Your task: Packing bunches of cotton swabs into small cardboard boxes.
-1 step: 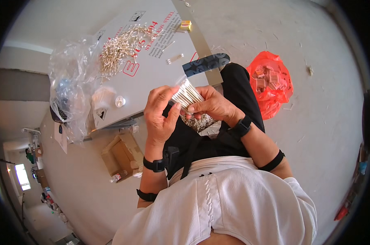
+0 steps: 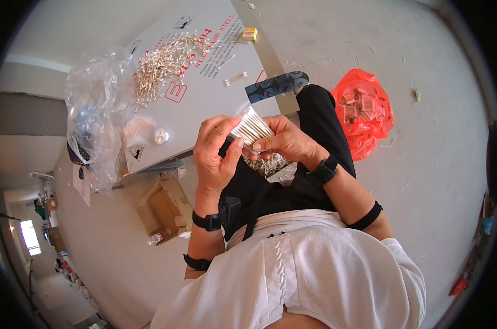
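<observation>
A small clear plastic bag of cotton swabs (image 2: 252,127) is held up over my lap, its swabs lying side by side at a slant. My right hand (image 2: 288,141) grips its right side, with the thumb across the lower front. At the left edge my left hand (image 2: 216,147) pinches the bag, thumb below and fingers above. The clear plastic (image 2: 243,107) sticks out past the swabs' upper ends. Beneath my hands a heap of loose cotton swabs (image 2: 268,164) shows between my legs; my hands hide part of it.
A grey printed table (image 2: 204,104) carries a pile of cotton swabs (image 2: 158,71), a small yellow box (image 2: 249,34), a white round container (image 2: 161,136) and a dark patterned strip (image 2: 276,86). A clear plastic bag (image 2: 97,104) hangs at left. A red bag (image 2: 388,123) holds packs; a cardboard box (image 2: 155,205) lies below.
</observation>
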Motion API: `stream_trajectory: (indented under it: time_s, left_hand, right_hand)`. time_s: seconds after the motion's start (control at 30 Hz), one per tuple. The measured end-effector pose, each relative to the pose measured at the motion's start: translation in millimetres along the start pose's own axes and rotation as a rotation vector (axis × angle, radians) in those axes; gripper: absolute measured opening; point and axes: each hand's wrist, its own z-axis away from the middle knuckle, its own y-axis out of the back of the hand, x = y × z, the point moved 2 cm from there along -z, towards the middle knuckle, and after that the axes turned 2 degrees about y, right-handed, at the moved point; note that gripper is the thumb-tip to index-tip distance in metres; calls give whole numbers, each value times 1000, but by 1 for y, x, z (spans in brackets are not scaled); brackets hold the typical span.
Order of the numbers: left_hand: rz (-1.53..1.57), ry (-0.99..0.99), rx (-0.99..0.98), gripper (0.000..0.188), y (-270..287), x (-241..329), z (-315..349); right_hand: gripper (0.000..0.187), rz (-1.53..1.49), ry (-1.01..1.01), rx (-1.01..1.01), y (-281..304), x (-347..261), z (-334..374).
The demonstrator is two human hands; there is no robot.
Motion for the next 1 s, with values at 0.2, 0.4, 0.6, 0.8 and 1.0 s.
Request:
stream_trajectory:
  time_s: [0.2,0.4,0.6,0.8,1.0]
  left_hand:
    - [192,35,35,33,1,-7,1]
    - [117,53,52,36,-5,-4,2]
    - [263,76,104,32,-6,-7,2]
    - [627,485,95,39,8,-16,-10]
    - [430,419,124,16,8,-14,-21]
  right_hand:
    - [24,11,17,15,-3,-1,-2]
    - [23,52,20,13,-5,-4,-5]
    - [24,59,5,10,-8,-6,-7]
    - [25,67,-23,8,-9,-11,-10]
    - [23,113,-52,13,-8,-7,-12]
